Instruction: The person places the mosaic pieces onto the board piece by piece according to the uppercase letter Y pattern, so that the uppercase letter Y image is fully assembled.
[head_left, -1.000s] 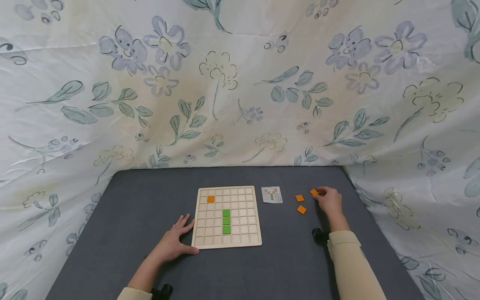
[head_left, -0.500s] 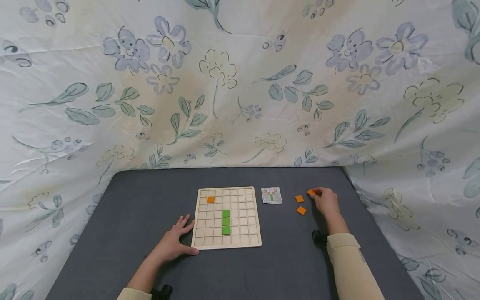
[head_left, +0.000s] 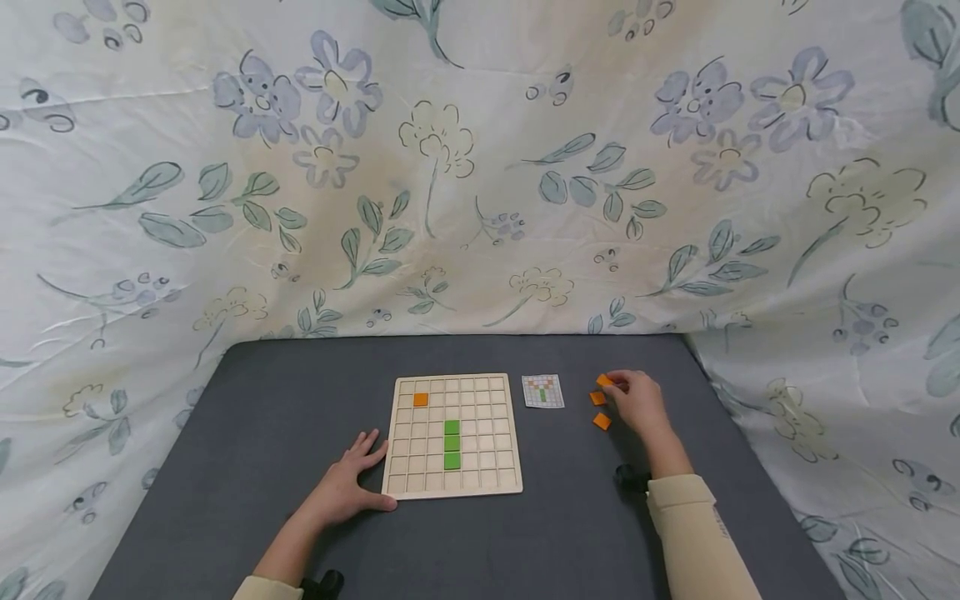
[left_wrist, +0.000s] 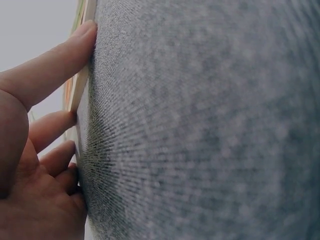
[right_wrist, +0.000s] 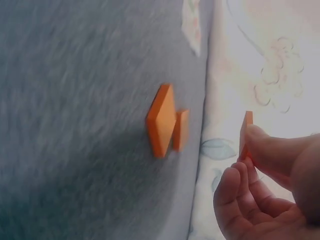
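1. sheet [head_left: 480,167]: flowered cloth hung behind and to both sides of the table.
2. table [head_left: 247,450]: grey fabric top; all the work lies on it.
3. board [head_left: 453,435]: wooden grid, flat, centre of the table. one orange tile sits near its top left, and three green tiles stand in a column near the middle.
4. left hand [head_left: 348,487]: flat on the table at the board's lower left corner, fingers straight, thumb along the front edge. the wrist view shows fingertips [left_wrist: 85,35] against the board's side. it grips nothing and only braces the board.
5. right hand [head_left: 636,402]: right of the board, just beside the loose tiles. thumb and forefinger pinch one orange tile [right_wrist: 247,131] by its edges, lifted off the cloth; in the head view it shows at the fingertips.
6. card [head_left: 543,391]: small pattern card between board and loose tiles, flat, face up. the print is too small to read cell by cell.
7. loose tiles [right_wrist: 165,120]: two more orange squares lie on the table below the held one, near each other.
8. judgement, doing it well: keep the pinch on the tile's edges so the face stays flat, check the cell against the card, lower it square into the recess, keep the left hand bracing.
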